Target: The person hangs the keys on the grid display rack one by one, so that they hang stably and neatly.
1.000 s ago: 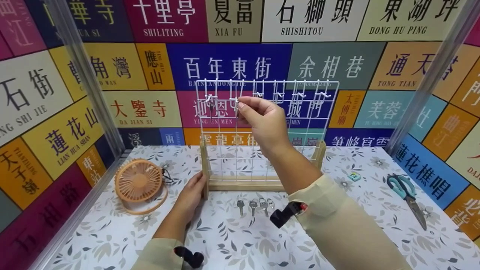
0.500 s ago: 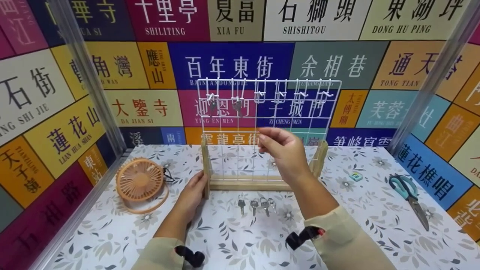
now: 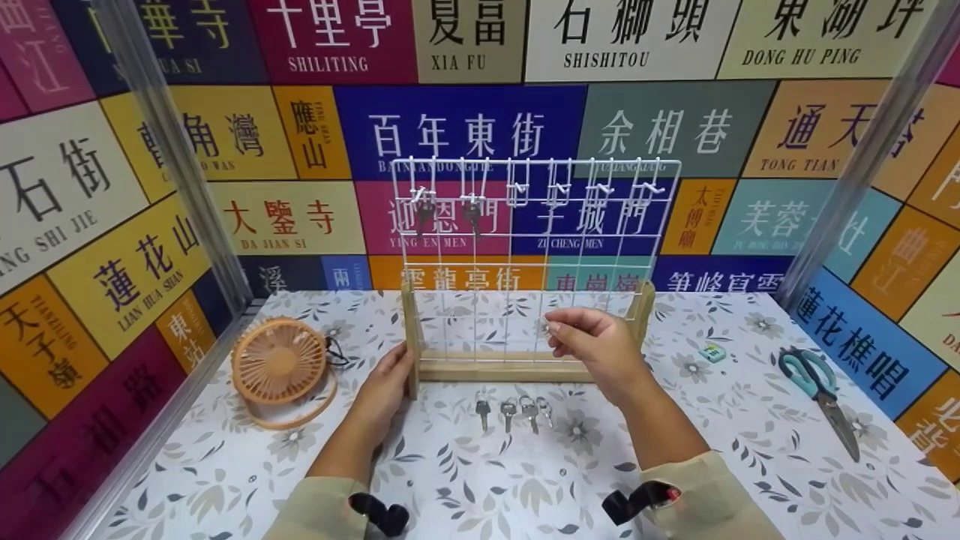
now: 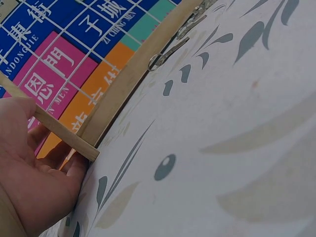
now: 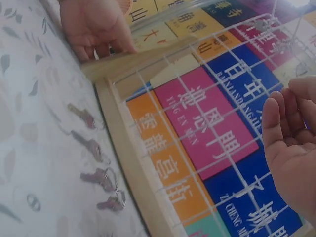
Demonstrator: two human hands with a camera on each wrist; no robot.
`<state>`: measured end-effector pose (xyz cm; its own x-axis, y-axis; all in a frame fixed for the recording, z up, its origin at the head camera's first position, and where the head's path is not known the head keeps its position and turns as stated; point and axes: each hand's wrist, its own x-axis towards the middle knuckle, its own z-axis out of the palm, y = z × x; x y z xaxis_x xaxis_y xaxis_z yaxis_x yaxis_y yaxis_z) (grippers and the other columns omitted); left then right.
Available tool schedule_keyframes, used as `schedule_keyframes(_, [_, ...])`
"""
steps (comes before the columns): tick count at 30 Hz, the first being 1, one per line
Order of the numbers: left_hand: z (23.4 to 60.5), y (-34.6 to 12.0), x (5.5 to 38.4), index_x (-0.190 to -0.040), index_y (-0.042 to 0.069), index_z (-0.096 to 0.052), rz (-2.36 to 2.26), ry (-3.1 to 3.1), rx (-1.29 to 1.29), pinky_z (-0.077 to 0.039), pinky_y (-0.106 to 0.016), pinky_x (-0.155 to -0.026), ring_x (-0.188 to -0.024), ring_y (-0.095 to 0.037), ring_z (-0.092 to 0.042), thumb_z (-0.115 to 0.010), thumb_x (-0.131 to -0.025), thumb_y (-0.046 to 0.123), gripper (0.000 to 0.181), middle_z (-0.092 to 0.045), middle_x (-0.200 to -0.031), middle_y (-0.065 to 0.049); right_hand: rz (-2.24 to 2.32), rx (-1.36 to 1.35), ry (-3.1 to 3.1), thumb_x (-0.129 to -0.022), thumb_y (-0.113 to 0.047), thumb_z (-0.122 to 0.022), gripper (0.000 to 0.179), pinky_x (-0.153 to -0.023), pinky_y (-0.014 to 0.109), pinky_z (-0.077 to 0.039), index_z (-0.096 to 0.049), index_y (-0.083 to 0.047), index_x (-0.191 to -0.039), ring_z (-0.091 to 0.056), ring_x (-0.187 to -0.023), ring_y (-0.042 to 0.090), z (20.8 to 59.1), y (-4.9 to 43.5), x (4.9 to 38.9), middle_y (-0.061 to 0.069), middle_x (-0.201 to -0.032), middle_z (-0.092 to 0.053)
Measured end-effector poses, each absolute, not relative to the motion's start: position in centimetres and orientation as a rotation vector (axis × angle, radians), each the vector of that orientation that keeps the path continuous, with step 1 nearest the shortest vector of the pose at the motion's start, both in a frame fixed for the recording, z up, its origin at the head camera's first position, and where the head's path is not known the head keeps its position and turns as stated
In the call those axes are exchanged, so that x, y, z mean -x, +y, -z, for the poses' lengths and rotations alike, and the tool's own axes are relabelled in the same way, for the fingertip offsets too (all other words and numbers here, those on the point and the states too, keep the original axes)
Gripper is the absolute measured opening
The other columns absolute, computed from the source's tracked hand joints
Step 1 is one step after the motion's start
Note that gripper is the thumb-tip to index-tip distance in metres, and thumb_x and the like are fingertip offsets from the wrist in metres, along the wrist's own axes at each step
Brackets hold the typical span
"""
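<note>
A white wire grid rack in a wooden stand (image 3: 495, 370) stands upright on the table. My left hand (image 3: 385, 384) grips its left wooden post (image 4: 66, 134), thumb on one side and fingers behind. One key (image 3: 425, 215) hangs on the leftmost hook and another key (image 3: 472, 214) on the hook beside it. Several white hooks (image 3: 559, 193) to their right hold no keys. My right hand (image 3: 596, 341) is in front of the grid's lower right, fingers loosely curled with nothing held. Several keys with rings (image 3: 508, 412) lie in a row before the stand's base.
An orange fan (image 3: 279, 364) stands left of the rack. On the right lie teal-handled scissors (image 3: 819, 394) and a small green-and-white item (image 3: 712, 352). Clear posts and sign-printed walls (image 3: 457, 120) enclose the table's back and sides.
My right hand has left the second hook and moved down and to the right; the key there now hangs in plain view. My left hand stays on the post.
</note>
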<state>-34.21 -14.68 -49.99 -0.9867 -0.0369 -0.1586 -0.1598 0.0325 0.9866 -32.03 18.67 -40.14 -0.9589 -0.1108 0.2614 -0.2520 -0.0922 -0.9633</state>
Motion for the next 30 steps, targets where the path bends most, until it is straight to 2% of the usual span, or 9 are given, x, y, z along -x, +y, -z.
schedule_keyframes(6, [50.0, -14.5, 34.2, -0.165, 0.028, -0.043, -2.129, 2.197, 0.221, -0.024, -0.052, -0.135, -0.162, -0.031, -0.036, -0.059, -0.106, 0.058, 0.068, -0.046, -0.17, -0.006, -2.161, -0.358, -2.184, -0.101, -0.012, -0.075, 0.021, -0.081, 0.027, -0.066, -0.078, -0.001, -0.119, -0.072, -0.085, 0.014, 42.1, 20.0, 32.7, 0.0, -0.095, -0.077])
schedule_keyframes(14, [50.1, -14.7, 34.3, -0.165, 0.03, -0.042, -2.131, 2.186, 0.209, -0.025, -0.053, -0.135, -0.162, -0.033, -0.036, -0.058, -0.106, 0.06, 0.068, -0.046, -0.17, -0.006, -2.138, -0.276, -2.385, -0.101, -0.013, -0.074, 0.025, -0.08, 0.026, -0.064, -0.076, 0.0, -0.123, -0.073, -0.087, 0.015, 44.7, 21.6, 33.7, 0.001, -0.097, -0.077])
schedule_keyframes(23, [50.2, -14.7, 34.3, -0.165, 0.031, -0.043, -2.122, 2.189, 0.204, -0.024, -0.054, -0.135, -0.162, -0.033, -0.035, -0.057, -0.106, 0.06, 0.067, -0.046, -0.17, -0.006, -2.051, -0.34, -2.58, -0.097, -0.013, -0.078, 0.039, -0.071, 0.023, -0.06, -0.07, 0.008, -0.129, -0.067, -0.076, 0.01, 47.6, 21.7, 34.4, -0.005, -0.088, -0.076])
schedule_keyframes(26, [50.1, -14.7, 34.2, -0.165, 0.031, -0.043, -2.108, 2.21, 0.206, -0.023, -0.055, -0.135, -0.162, -0.034, -0.035, -0.057, -0.106, 0.06, 0.067, -0.045, -0.17, -0.007, -2.017, -0.343, -2.649, -0.096, -0.014, -0.081, 0.04, -0.068, 0.024, -0.057, -0.071, 0.006, -0.129, -0.065, -0.075, 0.011, 48.3, 21.6, 34.5, -0.005, -0.091, -0.075])
schedule_keyframes(30, [50.0, -14.7, 34.2, -0.166, 0.025, -0.042, -2.125, 2.224, 0.178, -0.022, -0.053, -0.136, -0.163, -0.033, -0.034, -0.057, -0.108, 0.055, 0.067, -0.045, -0.17, -0.009, -1.935, -0.349, -2.751, -0.095, -0.013, -0.081, 0.038, -0.067, 0.024, -0.057, -0.072, 0.002, -0.129, -0.065, -0.077, 0.013, 48.9, 21.5, 34.7, 0.002, -0.102, -0.076])
